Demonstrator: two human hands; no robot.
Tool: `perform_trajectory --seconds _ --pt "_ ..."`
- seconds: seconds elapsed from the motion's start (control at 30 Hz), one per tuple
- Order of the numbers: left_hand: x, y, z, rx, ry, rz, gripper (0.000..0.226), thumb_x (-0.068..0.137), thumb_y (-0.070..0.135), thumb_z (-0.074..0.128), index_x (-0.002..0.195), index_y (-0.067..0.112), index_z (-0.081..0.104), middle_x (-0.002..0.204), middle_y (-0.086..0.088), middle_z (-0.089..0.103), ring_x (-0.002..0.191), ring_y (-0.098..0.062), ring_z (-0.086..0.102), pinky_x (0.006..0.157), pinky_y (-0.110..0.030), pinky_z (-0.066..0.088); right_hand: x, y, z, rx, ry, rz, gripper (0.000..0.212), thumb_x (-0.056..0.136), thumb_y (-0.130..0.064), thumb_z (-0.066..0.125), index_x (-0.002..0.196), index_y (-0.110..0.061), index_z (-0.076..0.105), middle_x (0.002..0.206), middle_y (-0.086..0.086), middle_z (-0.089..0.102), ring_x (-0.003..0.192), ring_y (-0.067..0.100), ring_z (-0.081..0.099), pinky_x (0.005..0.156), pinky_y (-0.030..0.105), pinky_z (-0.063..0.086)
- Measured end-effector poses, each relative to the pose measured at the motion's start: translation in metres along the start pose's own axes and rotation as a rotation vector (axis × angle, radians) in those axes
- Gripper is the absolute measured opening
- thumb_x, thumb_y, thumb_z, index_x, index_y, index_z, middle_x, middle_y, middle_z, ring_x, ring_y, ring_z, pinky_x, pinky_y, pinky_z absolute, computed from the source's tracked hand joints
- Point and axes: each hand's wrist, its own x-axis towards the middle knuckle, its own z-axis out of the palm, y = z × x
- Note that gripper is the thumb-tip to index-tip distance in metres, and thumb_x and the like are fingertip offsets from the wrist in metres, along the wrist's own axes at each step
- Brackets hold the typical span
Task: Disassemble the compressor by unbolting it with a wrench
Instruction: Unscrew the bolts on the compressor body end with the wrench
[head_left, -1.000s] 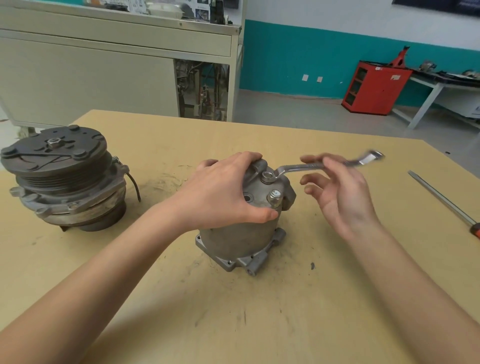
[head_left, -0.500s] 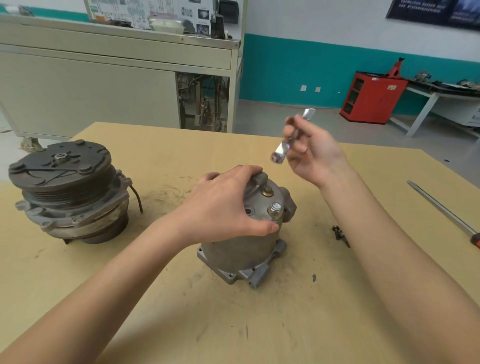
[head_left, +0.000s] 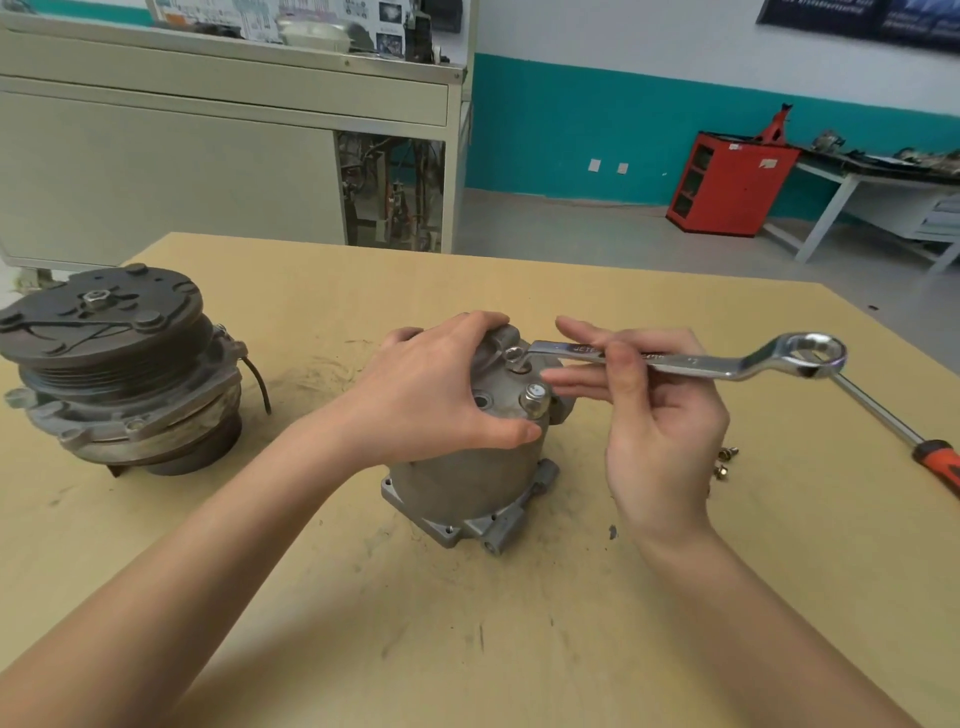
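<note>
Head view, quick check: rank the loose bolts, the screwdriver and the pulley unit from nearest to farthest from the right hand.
1. loose bolts, lying just right of the right hand, which holds the wrench.
2. screwdriver, farther right.
3. pulley unit, far left, beyond the compressor.

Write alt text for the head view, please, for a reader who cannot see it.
A person's left hand grips the top of a grey compressor on a table while the right hand holds a ring wrench set on a top bolt.
</note>
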Motion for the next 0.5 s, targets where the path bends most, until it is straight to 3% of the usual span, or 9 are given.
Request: perform_trajectory --seconds 0.1,0.23,0.33,0.5 --pt "-0.001 0.000 -0.001 -0.007 0.006 -0.007 0.099 0.058 0.070 0.056 0.145 0.027 0.033 0.133 0.014 0.051 0.112 -0.003 0.046 0.106 -0.029 0.026 -0.006 0.008 -0.003 -0.058 -0.010 -0.082 0.009 0.097 -0.032 0.052 0.093 -0.028 0.059 0.102 0.002 0.070 0.077 0.018 0.073 0.068 0.031 0.058" --pt "0.000 -0.001 0.000 -0.007 0.024 -0.002 0.095 0.066 0.067 0.070 0.144 0.027 0.034 0.127 0.016 0.051 0.107 0.000 0.043 0.107 -0.030 0.025 -0.013 0.015 -0.004 -0.105 -0.009 -0.136 0.017 0.096 -0.031 0.055 0.101 -0.016 0.059 0.103 -0.011 0.067 0.096 0.020 0.070 0.083 0.037 0.056" --pt "0.000 0.000 0.000 0.001 0.014 -0.010 0.099 0.059 0.071 0.060 0.144 0.028 0.034 0.118 0.021 0.046 0.101 0.003 0.038 0.106 -0.029 0.025 -0.013 0.014 -0.006 -0.167 -0.002 -0.126 0.019 0.096 -0.033 0.054 0.099 -0.015 0.059 0.097 -0.002 0.068 0.093 0.021 0.070 0.080 0.043 0.057" --pt "-0.001 0.002 -0.001 -0.002 0.010 -0.017 0.098 0.058 0.071 0.055 0.143 0.028 0.035 0.113 0.023 0.043 0.099 0.004 0.037 0.105 -0.029 0.028 -0.022 0.013 -0.010 -0.267 -0.153 -0.238 0.015 0.099 -0.024 0.050 0.097 -0.011 0.057 0.104 0.003 0.067 0.095 0.017 0.069 0.079 0.034 0.057"
